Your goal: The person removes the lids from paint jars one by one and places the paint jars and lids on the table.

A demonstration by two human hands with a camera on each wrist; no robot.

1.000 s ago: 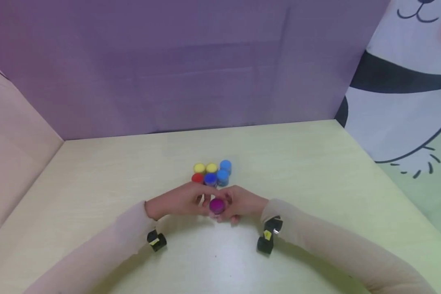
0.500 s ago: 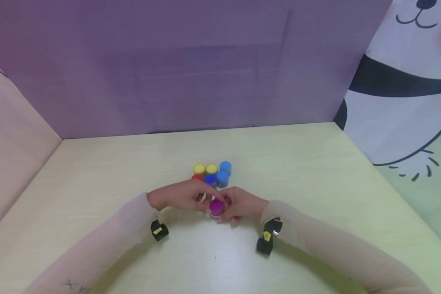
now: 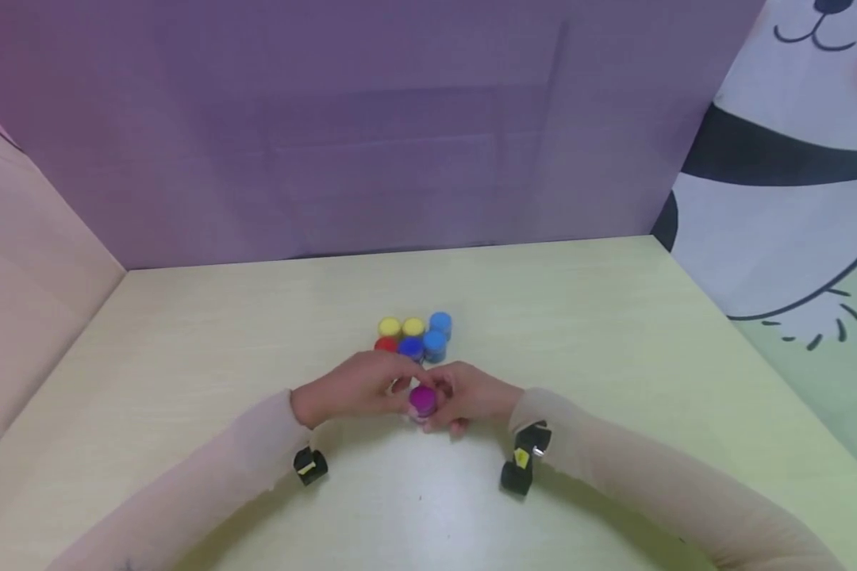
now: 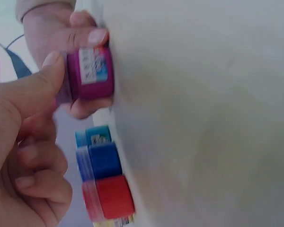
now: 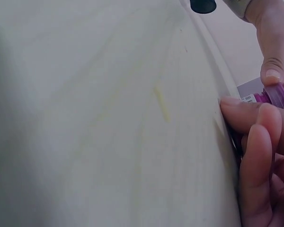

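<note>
Between both hands, close over the table, is a small purple paint jar (image 3: 423, 400) with a paper label. In the left wrist view its labelled body (image 4: 99, 75) lies toward the table and its lid faces the left hand. My left hand (image 3: 360, 385) pinches the lid (image 5: 279, 97) between thumb and fingers. The right hand (image 3: 474, 393) grips the body of the jar from the other side. Just beyond the hands stand a red jar (image 4: 116, 197), a dark blue jar (image 3: 411, 347), two light blue jars (image 3: 435, 343) and two yellow jars (image 3: 390, 327). The left hand partly covers the red one in the head view.
The pale wooden table (image 3: 257, 309) ends at a purple wall panel (image 3: 400, 159) at the back. A white panel (image 3: 36, 222) borders the left side, and a cartoon-printed wall (image 3: 793, 246) stands at the right. Black wrist cameras (image 3: 310, 465) hang under both sleeves.
My left hand and wrist have turned slightly back and forth at the purple jar's lid. The right hand keeps nearly the same hold, and the other jars stay in place.
</note>
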